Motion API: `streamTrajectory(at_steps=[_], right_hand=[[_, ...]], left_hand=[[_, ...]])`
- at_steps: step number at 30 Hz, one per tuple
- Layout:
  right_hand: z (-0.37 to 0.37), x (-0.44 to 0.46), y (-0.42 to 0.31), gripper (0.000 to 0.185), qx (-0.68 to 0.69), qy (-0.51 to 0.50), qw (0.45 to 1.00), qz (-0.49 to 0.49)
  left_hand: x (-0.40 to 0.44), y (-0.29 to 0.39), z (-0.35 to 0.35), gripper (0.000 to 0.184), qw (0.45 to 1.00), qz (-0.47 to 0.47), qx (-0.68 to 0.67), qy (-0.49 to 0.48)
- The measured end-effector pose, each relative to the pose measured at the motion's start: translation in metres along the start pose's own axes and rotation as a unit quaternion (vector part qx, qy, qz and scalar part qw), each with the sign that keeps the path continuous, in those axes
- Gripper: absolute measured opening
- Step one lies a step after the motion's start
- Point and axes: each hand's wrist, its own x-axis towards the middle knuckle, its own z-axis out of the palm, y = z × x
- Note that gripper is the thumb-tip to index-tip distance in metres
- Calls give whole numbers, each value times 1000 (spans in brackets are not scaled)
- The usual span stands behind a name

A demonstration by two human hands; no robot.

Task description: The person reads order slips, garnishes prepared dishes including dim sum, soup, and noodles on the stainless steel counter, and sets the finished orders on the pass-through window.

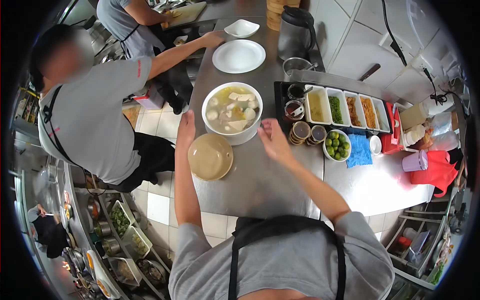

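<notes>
A white bowl of soup (218, 119) stands on a white plate (245, 138) on the steel counter. Pale round balls, tofu-like pieces and yellowish broth show in it. An empty tan bowl (211, 156) sits just in front of it, to the left. My left hand (186, 129) is upright with its fingers stretched out, left of the tan bowl and apart from the soup bowl. On the other side, my right hand (274, 140) has its fingers apart, with the fingertips close to the soup bowl's right edge; I cannot tell if they touch. Neither hand holds anything.
A co-worker (100, 120) on the left reaches toward a small white dish (241, 28) behind a white plate (239, 56). To the right are a condiment tray (327, 123), sauce cups (300, 131), a bowl of limes (337, 145) and a blue cloth (359, 150). A dark pitcher (295, 35) stands behind.
</notes>
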Motion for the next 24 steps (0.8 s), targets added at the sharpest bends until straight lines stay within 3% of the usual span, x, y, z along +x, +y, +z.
streamTrajectory(at_steps=[2,4,6,8,13,16,24], right_hand=[[25,6,28,57,90,24,991,99],[34,11,16,64,202,44,962,179],[32,33,1,69,334,57,913,229],[38,49,5,66,368,52,908,195],[44,65,-6,59,344,87,917,183],[46,80,-2,56,367,98,893,243],[49,98,-2,41,393,123,888,206]], left_hand=[[24,-1,4,59,991,-89,-60,-84],[34,11,5,62,945,-188,-170,-206],[45,14,5,61,918,-210,-211,-262],[48,17,7,62,909,-212,-197,-300],[52,22,11,57,919,-206,-165,-294],[54,30,10,55,916,-211,-174,-292],[70,30,15,53,922,-209,-185,-268]])
